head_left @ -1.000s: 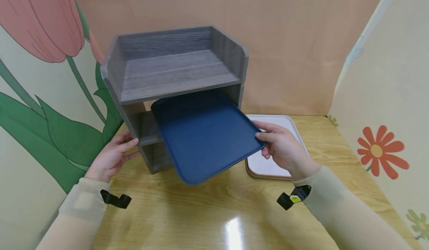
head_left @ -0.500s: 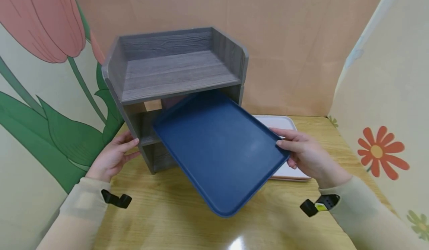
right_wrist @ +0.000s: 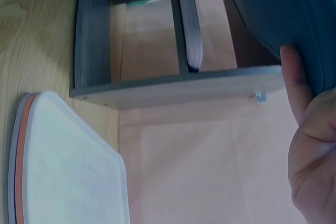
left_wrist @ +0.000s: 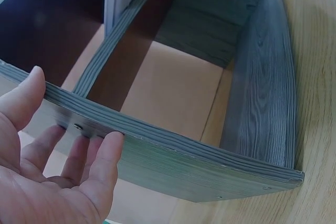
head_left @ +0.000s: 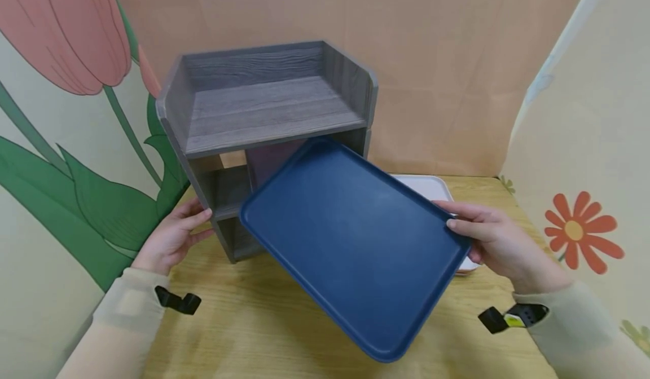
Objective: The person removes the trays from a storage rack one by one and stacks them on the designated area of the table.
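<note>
A grey wood-grain desk shelf with an open top and lower compartments stands at the back left. My right hand pinches the right edge of a dark blue tray, thumb on the upper face and fingers beneath. Tilted, the tray hangs in front of the shelf, its far corner just under the top board. My left hand rests its fingertips against the shelf's left side panel. On the middle board lies a pale, thick-edged thing, mostly hidden by the blue tray in the head view.
Right of the shelf, a stack of trays lies on the wooden table, a white tray on top and an orange-brown tray below. A tulip-printed wall stands close on the left, a flower-printed wall on the right.
My right hand has drawn the blue tray out of the shelf, toward me and to the right, tilting it more. The pale thing behind has come into view. My left hand stays put.
</note>
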Available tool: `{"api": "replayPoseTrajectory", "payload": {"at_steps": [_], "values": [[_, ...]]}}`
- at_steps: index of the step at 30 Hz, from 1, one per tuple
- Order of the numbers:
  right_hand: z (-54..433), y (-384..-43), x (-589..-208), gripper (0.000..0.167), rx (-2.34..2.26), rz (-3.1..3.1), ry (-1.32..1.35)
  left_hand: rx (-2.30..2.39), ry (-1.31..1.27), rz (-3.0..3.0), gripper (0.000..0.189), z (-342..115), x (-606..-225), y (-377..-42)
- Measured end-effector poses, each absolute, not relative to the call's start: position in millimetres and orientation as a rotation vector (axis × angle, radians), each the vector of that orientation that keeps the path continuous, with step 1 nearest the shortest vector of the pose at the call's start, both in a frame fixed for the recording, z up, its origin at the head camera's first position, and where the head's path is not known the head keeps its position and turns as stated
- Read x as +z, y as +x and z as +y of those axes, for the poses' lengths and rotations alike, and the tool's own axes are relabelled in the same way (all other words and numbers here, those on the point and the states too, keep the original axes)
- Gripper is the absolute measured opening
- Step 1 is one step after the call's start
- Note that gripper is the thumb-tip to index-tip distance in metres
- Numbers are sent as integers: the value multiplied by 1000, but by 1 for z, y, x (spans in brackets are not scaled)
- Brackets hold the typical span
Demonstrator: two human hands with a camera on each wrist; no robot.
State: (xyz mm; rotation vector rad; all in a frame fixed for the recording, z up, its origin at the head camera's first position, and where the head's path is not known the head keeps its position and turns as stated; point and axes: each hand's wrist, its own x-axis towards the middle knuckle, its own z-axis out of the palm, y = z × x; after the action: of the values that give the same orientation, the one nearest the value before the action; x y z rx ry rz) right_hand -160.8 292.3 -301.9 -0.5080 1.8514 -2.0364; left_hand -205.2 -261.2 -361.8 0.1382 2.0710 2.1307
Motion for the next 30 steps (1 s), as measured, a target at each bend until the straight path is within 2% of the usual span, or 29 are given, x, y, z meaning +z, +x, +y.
{"api": "replayPoseTrajectory", "payload": {"at_steps": [15, 30], "values": [[337, -153, -302, 50, -2030, 1758, -652, 2129, 121, 2075, 57, -262, -362, -207], [362, -149, -305, 49, -2217, 1807, -543, 2144, 112, 2074, 51, -261, -364, -205]]}}
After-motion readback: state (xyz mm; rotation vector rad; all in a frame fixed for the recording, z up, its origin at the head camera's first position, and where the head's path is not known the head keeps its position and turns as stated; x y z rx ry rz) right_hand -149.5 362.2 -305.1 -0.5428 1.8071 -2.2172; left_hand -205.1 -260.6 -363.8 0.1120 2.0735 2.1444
